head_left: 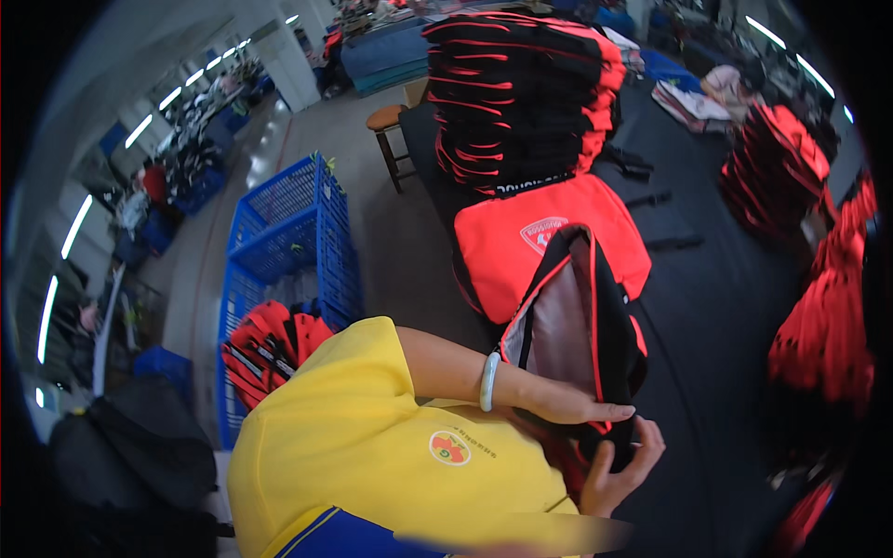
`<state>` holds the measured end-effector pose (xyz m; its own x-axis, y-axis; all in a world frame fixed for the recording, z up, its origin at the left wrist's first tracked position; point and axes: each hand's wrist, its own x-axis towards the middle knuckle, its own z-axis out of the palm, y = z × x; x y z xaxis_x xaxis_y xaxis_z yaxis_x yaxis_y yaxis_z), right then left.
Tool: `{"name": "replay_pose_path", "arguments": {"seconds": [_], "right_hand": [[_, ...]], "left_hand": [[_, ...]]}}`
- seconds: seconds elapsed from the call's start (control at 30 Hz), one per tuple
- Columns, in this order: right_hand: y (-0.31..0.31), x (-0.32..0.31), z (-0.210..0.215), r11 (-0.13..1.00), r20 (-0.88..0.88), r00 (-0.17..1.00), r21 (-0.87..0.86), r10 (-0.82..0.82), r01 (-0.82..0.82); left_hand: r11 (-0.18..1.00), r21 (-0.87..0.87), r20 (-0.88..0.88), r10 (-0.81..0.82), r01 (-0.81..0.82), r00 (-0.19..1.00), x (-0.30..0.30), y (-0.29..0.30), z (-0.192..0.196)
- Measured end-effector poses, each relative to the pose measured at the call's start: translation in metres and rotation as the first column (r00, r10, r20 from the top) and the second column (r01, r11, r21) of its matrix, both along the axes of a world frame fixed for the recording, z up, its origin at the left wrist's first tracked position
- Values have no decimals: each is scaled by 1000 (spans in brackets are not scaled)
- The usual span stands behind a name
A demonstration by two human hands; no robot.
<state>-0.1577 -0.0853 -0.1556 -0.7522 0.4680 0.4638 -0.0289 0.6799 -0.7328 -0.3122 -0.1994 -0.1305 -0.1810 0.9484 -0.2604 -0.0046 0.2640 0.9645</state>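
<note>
A black backpack [614,325] with red piping stands unzipped on the dark table, its opening spread and its grey lining [563,325] showing. My left hand [567,405], with a pale bangle at the wrist, reaches across to the near end of the opening. Its thumb lies along the edge, while the other fingers are mostly hidden in the bag. Below it, my right hand [633,470] pinches the black fabric at that near corner between thumb and fingers. Just beyond, a bright red bag panel [567,219] with a shield-shaped emblem lies flat, partly covered by the open bag.
A tall stack of black and red bags [521,98] stands at the table's far end. More red and black pieces [781,167] are piled at the right. Blue plastic crates [298,232] stand on the floor to the left, with red bags [270,349] beside them. A stool [384,121] stands behind.
</note>
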Motion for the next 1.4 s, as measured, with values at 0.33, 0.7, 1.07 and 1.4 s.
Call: {"name": "replay_pose_path", "arguments": {"seconds": [0.33, 0.7, 1.07, 1.4], "right_hand": [[24, -53, 10, 998, 162, 986, 54, -28, 20], [100, -13, 5, 995, 68, 994, 62, -82, 78], [51, -34, 171, 993, 22, 999, 120, -26, 24], [65, 7, 176, 908, 42, 979, 383, -197, 167]], "left_hand": [[974, -141, -748, -223, 178, 625, -63, -20, 56], [953, 262, -942, 218, 153, 257, -168, -42, 44], [697, 656, -716, 454, 290, 530, -67, 51, 136], [948, 115, -803, -87, 296, 590, -121, 18, 143]]}}
